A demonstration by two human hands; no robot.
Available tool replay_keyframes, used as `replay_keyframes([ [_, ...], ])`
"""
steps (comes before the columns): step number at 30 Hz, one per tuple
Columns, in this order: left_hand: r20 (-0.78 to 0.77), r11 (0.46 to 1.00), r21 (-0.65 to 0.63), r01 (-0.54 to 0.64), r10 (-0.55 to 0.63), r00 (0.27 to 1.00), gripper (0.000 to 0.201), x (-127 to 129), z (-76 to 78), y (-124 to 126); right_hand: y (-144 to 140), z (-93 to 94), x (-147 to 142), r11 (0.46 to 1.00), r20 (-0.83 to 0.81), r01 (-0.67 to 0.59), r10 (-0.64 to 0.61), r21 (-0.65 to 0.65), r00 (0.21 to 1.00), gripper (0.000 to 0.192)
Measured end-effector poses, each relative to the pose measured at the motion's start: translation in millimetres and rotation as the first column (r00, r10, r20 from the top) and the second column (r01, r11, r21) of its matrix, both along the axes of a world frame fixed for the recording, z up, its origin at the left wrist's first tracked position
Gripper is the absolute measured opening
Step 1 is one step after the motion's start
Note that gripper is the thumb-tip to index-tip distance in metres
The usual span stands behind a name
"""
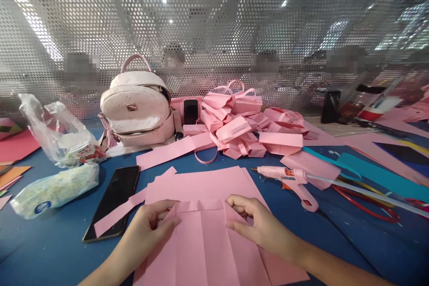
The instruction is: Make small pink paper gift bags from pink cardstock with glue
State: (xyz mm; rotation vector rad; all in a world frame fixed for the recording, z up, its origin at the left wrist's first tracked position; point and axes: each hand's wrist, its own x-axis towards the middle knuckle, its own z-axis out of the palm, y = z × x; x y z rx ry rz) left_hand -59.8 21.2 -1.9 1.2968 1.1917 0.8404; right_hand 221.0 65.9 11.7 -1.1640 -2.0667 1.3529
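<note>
Both my hands pinch a creased sheet of pink paper near its far corners. My left hand has thumb and fingers closed on the left corner, and my right hand grips the right corner the same way. A narrow band is folded along the far edge between them, and long creases run toward me. Under it lie flat pink sheets. A thin pink paper strip crosses a black phone left of my hand. Beyond my right hand lies a pink glue gun with a long glue stick in its back.
A pile of folded pink paper pieces with loop handles stands at the back middle. Left of it are a pale backpack, a plastic bag and a tissue pack. The gun's cord trails right. A perforated metal screen closes the back.
</note>
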Motion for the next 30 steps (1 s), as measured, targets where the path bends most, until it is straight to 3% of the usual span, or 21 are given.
replay_keyframes([
  [3, 0.024, 1.0, -0.016, 0.019, -0.019, 1.0, 0.046, -1, -7.4, -2, -2, 0.3, 1, 1.0, 0.0, 0.002, -0.002, -0.007, 1.0, 0.024],
  [10, -0.225, 0.995, 0.085, -0.043, 0.061, 0.972, 0.047, -6, -21.2, -5, -3, -6.3, 1, 0.997, -0.109, 0.031, -0.039, -0.074, 0.993, 0.034],
  [13, -0.234, 0.994, 0.111, -0.024, 0.05, 0.971, 0.045, -3, -19.7, -6, -4, -8.0, 1, 0.994, -0.136, 0.054, -0.067, -0.092, 0.988, 0.041],
  [20, -0.209, 0.991, 0.124, 0.057, -0.03, 0.977, 0.038, 3, -13.8, -8, -8, -7.7, 2, 1.0, -0.185, 0.002, -0.006, -0.022, 0.983, 0.04],
  [30, -0.293, 0.991, 0.1, 0.087, -0.054, 0.955, 0.033, 2, -15.0, -10, -7, 0.5, -1, 0.996, -0.157, 0.042, -0.054, -0.08, 0.986, 0.039],
])
